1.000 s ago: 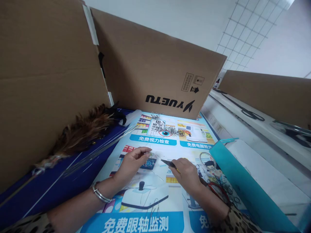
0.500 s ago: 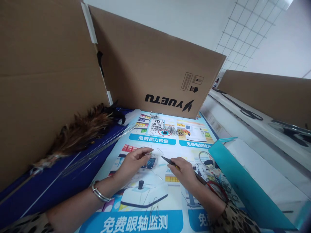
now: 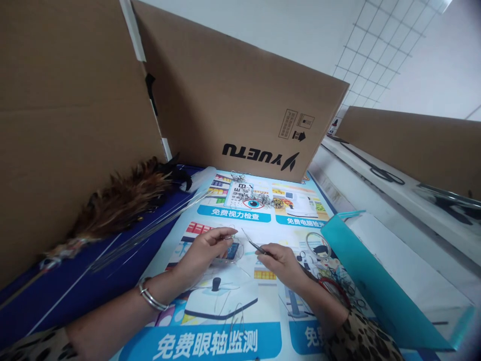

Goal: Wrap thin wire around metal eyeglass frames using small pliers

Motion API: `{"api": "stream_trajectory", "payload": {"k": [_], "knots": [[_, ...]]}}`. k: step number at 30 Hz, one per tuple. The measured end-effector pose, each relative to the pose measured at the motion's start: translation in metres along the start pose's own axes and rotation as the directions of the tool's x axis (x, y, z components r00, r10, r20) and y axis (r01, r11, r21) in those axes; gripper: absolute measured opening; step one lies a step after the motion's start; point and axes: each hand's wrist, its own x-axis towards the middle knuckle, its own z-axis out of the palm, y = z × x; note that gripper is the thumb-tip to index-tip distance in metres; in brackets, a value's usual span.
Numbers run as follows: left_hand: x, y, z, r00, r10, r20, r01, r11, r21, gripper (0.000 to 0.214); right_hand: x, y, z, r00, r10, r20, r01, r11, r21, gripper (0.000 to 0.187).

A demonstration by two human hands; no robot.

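Observation:
My left hand [image 3: 206, 249] is closed in a pinch on a thin bent wire [image 3: 240, 251], above the printed poster [image 3: 246, 281]. Just to its right, my right hand [image 3: 284, 264] grips slim needle-nose pliers [image 3: 257, 247], whose dark jaws point up and left towards the wire. A fine length of wire stretches from the jaw tips; whether it is the same piece I cannot tell. Several loose bent wires [image 3: 236, 315] lie nearer to me on the poster. Beyond my hands sits a pile of small twisted wire pieces [image 3: 265, 200].
On the right are a wire coil [image 3: 317, 245], red-handled scissors [image 3: 335, 292] partly behind my forearm, and a teal box [image 3: 379, 281]. Long straight wires [image 3: 146, 234] and a feather duster [image 3: 116, 200] lie left. Cardboard panels [image 3: 240, 90] stand at the back and left.
The plier jaws have turned slightly, and a wire now extends from their tips up and left. Both hands stay in nearly the same place. The view has shifted a little.

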Motion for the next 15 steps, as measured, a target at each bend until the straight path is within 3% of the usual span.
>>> {"api": "stream_trajectory", "payload": {"k": [5,15], "knots": [[-0.005,0.001,0.004,1.0,-0.023,0.017,0.023,0.999,-0.027,0.033,-0.002,-0.003,0.005,0.991,0.133,0.009,-0.132,0.968,0.214,0.025],[-0.024,0.005,0.022,0.999,-0.045,0.029,0.048,0.995,-0.093,0.029,-0.008,-0.016,0.022,0.986,0.161,-0.033,-0.14,0.928,0.346,0.021]]}}
